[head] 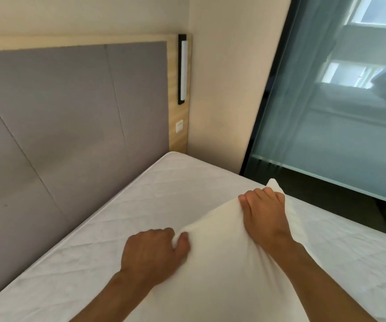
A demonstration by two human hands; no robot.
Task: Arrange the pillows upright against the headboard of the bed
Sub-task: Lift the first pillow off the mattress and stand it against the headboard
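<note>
A white pillow (pixel 222 263) is held above the bed's near part, its top edge tilted up toward the right side edge of the mattress (pixel 129 205). The left hand (pixel 152 254) pinches the pillow's upper left corner, fingers curled tight into the fabric. The right hand (pixel 264 214) clamps over the upper right corner, fingers folded across the top. The quilted white mattress lies bare between the pillow and the grey padded headboard (pixel 59 124), well apart from the pillow. On the headboard's wooden frame sit a vertical wall lamp (pixel 182 69) and a small white switch (pixel 179 126). A glass partition (pixel 338 112) stands beyond the bed's right edge. No writing can be read anywhere.
</note>
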